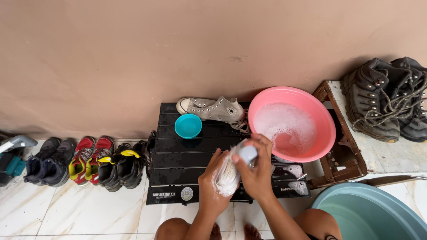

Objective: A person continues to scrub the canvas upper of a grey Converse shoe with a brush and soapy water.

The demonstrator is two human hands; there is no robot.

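Head view, left to right. Far left of the hands, by the wall: a grey-and-teal object (12,155) at the frame edge, then a row of shoes on the tiled floor (89,209): a dark pair (46,162), a red pair (86,160), a black-and-yellow pair (123,165). Just left of and beneath the hands: a black slatted table (178,160). On it, up and left of the hands, a small teal bowl (188,126); behind the hands, a grey high-top sneaker (212,109) lying on its side.

Centre: left hand (212,186), fingers curled round a soapy white shoe (229,171), which is held above the table's front edge. Right hand (255,171) closed round a pale brush (247,153), pressed against the top of the shoe; both hands touch the shoe.

Just right of and behind the hands: a pink basin (311,111) with foamy water. Further right: a wooden crate (342,155), then brown boots (387,100) on a pale ledge. Lower right, near the right forearm: a blue-green tub (373,213).
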